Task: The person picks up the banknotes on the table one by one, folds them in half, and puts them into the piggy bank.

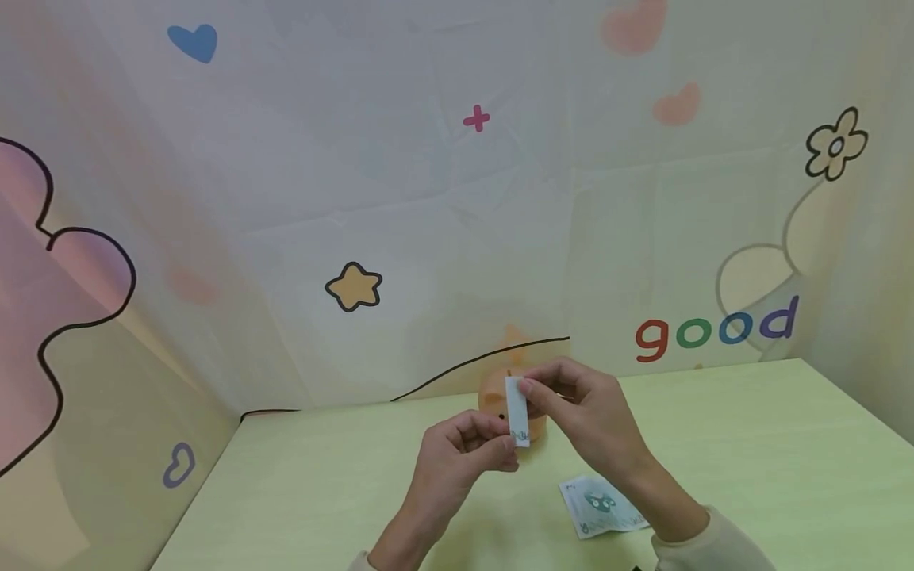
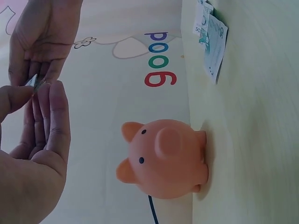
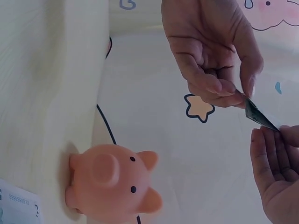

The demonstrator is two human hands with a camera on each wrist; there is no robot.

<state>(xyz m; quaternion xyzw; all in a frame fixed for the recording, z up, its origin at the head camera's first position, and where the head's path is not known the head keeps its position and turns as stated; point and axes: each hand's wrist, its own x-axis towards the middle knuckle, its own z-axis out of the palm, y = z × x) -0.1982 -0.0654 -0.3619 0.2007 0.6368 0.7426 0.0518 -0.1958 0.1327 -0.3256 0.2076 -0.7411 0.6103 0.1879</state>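
Head view, bottom edge: pale sleeves (image 1: 714, 547), one at each wrist.
Left hand (image 1: 457, 456): raised over the table; thumb and fingers pinch the lower end of the folded note, clamped on it.
Right hand (image 1: 589, 412): just beside the left and a little higher; thumb on the near face of the folded note's upper corner, fingers behind it, clamped on it too.
Folded note (image 1: 517, 412): a narrow whitish strip, near upright, held in the air between the two hands; green print along its lower end, and a dark green face seen from the right wrist.
Loose note (image 1: 600, 507): flat on the table below the right forearm, which covers part of it; green print. Left wrist view shows another piece overlapping it.
Pig (image 2: 163, 158): orange, upright on its feet on the table, beyond the hands and partly hidden by them from the head; snout toward the person, black dots for eyes.
Table (image 1: 714, 444): pale yellow-green.
Cloth (image 1: 428, 198): behind everything, whitish, with a star (image 1: 353, 287), hearts, a flower (image 1: 836, 147) and "good" in coloured letters (image 1: 714, 329).
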